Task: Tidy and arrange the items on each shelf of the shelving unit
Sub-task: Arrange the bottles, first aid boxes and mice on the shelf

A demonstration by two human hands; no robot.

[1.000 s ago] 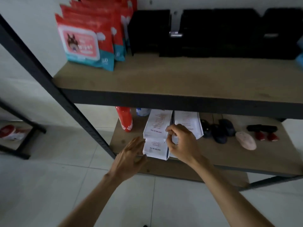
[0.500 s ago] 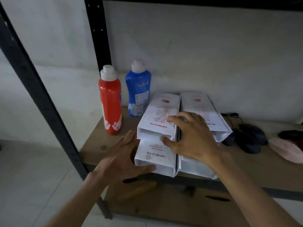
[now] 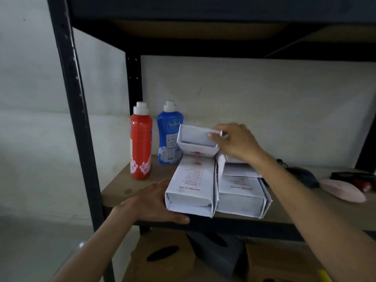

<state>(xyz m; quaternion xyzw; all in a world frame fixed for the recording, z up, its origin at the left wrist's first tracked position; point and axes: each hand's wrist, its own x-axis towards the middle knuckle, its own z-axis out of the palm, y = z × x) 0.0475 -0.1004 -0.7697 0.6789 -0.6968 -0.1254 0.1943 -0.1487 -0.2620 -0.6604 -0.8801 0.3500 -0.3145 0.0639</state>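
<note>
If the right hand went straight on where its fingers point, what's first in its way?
Probably the blue bottle: the right hand points left, gripping a white box that sits just before it; depth is unclear.

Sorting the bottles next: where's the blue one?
In the head view, the blue bottle stands at the back left of the shelf, right of the red bottle, partly behind the white box the right hand holds.

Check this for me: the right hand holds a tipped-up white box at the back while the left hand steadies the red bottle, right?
Not quite. In the head view the left hand rests against the front left white box, not the red bottle, which stands apart. The right hand does grip a tipped-up white box at the back.
</note>
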